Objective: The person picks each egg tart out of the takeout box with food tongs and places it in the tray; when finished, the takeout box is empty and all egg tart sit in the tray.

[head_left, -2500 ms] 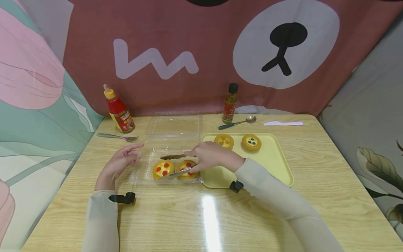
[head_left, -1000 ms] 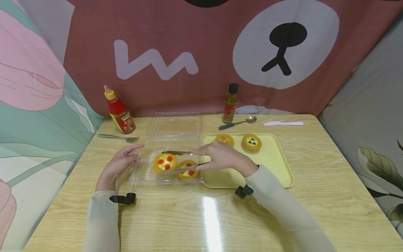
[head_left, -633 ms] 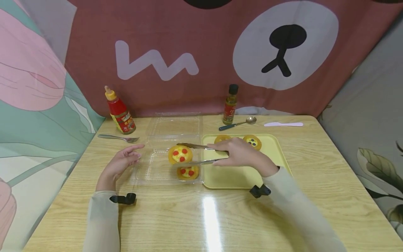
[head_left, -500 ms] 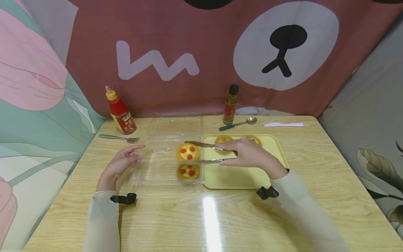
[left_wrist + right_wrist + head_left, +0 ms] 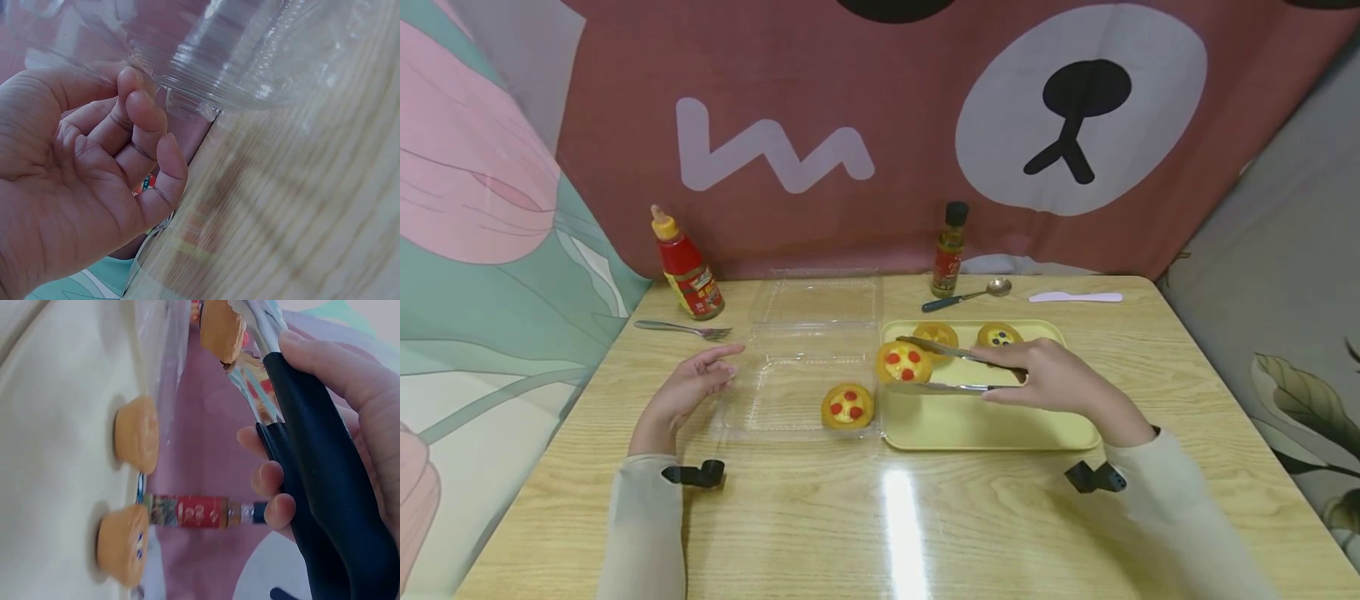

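Note:
My right hand (image 5: 1060, 379) grips metal tongs (image 5: 951, 387) with dark handles (image 5: 325, 462). Between the tong tips is a tart with red dots (image 5: 904, 363), held above the left edge of the yellow tray (image 5: 992, 429); in the right wrist view that tart (image 5: 222, 331) is clear of the tray surface. A second red-dotted tart (image 5: 847, 406) lies in the front right of the clear plastic container (image 5: 775, 404). My left hand (image 5: 688, 387), fingers loosely bent, is at the container's left edge; in the left wrist view its fingertips (image 5: 144, 94) are by the rim (image 5: 187, 100), contact unclear.
Two tarts (image 5: 936, 335) (image 5: 998, 335) sit at the tray's back. Behind stand a red sauce bottle (image 5: 688, 275) and a small dark-capped bottle (image 5: 948, 258). A fork (image 5: 681, 328), a spoon (image 5: 966, 295) and a pink knife (image 5: 1075, 297) lie on the table.
The right hand and tongs have moved right, carrying a red-dotted tart up out of the container to over the tray's left edge. The left hand stays in place.

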Motion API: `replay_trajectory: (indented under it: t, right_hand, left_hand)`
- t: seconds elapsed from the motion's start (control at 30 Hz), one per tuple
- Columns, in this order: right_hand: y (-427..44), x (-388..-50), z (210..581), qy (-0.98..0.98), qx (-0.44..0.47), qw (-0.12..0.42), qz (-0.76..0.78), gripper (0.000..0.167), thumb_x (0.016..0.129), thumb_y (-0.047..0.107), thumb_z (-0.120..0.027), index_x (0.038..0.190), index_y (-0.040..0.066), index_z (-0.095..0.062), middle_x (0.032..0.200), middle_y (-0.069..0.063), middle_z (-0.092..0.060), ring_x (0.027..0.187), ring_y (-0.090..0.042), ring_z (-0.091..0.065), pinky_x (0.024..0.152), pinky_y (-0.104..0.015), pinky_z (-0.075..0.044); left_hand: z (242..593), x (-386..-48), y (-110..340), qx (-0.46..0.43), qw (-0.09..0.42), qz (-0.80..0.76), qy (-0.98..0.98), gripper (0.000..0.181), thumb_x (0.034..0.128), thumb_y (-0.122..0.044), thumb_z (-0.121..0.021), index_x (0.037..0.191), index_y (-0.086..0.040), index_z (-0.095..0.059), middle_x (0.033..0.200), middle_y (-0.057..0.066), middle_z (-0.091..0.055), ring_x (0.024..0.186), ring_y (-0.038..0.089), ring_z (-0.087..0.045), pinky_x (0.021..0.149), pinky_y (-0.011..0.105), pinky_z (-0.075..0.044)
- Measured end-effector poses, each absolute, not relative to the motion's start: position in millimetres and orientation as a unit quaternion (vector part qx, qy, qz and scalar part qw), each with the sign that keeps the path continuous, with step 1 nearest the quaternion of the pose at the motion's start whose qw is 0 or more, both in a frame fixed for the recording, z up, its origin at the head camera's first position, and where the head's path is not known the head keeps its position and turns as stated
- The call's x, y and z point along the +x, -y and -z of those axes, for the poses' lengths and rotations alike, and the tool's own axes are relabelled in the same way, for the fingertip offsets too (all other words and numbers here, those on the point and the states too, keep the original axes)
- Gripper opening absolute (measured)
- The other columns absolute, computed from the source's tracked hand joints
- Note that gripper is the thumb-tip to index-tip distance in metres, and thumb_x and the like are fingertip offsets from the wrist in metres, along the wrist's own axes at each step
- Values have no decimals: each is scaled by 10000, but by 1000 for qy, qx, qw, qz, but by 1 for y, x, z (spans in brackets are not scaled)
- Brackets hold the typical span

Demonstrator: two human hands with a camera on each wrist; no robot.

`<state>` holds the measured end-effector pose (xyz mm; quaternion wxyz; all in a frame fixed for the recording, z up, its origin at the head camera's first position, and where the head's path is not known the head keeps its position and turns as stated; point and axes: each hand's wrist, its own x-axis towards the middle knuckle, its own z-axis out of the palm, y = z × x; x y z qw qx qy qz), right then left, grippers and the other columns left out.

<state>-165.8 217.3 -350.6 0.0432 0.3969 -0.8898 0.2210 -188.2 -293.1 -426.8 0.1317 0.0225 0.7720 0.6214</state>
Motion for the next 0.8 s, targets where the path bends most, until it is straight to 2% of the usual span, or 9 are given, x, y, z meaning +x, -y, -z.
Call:
replay_trajectory:
  t: [0.03, 0.07, 0.17, 0.4, 0.6, 0.7, 0.8]
  right_hand:
    - [-221, -165, 352, 892, 393, 40, -220, 581, 755, 341, -791, 1265, 121, -623, 875, 49, -663, 500, 33, -248, 507, -196, -350]
    - [-225, -163, 354, 893, 389, 38, -220, 583, 757, 355, -788, 1263, 116, -624, 919, 43, -669, 499, 35, -252, 506, -196, -354]
    - [-235, -160, 360, 898, 379, 33, -220, 580, 754, 371, -786, 1246, 104, -636, 915, 42, -675, 502, 41, -255, 468, -189, -325]
    - [-250, -152, 372, 902, 372, 34, -216, 531, 723, 262, -820, 1200, 86, -665, 945, 2, -694, 499, 56, -245, 450, -173, -302]
    - [-259, -147, 379, 909, 363, 25, -204, 528, 728, 255, -816, 1202, 81, -662, 990, -39, -705, 494, 63, -221, 484, -175, -322]
    - [-261, -146, 382, 912, 360, 27, -196, 528, 734, 265, -812, 1204, 79, -661, 1037, -78, -701, 504, 48, -310, 536, -202, -380]
    - [-263, -146, 386, 913, 362, 37, -183, 522, 734, 273, -811, 1196, 78, -666, 1044, -87, -699, 608, -7, -556, 596, -255, -480]
  left_hand:
    - [427, -188, 293, 24, 131, -622, -772, 495, 951, -143, -572, 1402, -8, -417, 839, -41, -553, 789, 82, -544, 734, 237, -478]
    - [427, -188, 293, 25, 131, -622, -772, 492, 951, -145, -573, 1400, -10, -421, 837, -39, -553, 788, 85, -544, 733, 238, -479]
    - [428, -188, 294, 30, 129, -622, -771, 486, 951, -141, -572, 1396, -9, -426, 828, -35, -547, 779, 91, -542, 729, 239, -480]
    - [427, -188, 294, 26, 127, -616, -777, 495, 951, -149, -573, 1397, -2, -419, 831, -19, -536, 784, 99, -541, 741, 238, -488]
    - [426, -187, 293, 23, 130, -615, -777, 501, 950, -146, -573, 1401, 3, -411, 844, -10, -549, 792, 98, -545, 750, 239, -488]
    - [425, -187, 293, 24, 131, -615, -777, 500, 951, -138, -571, 1401, 6, -409, 853, -7, -560, 792, 96, -550, 747, 239, -489]
    - [424, -186, 292, 22, 131, -614, -778, 504, 951, -141, -571, 1405, 5, -405, 856, -6, -564, 789, 96, -550, 741, 241, -487]
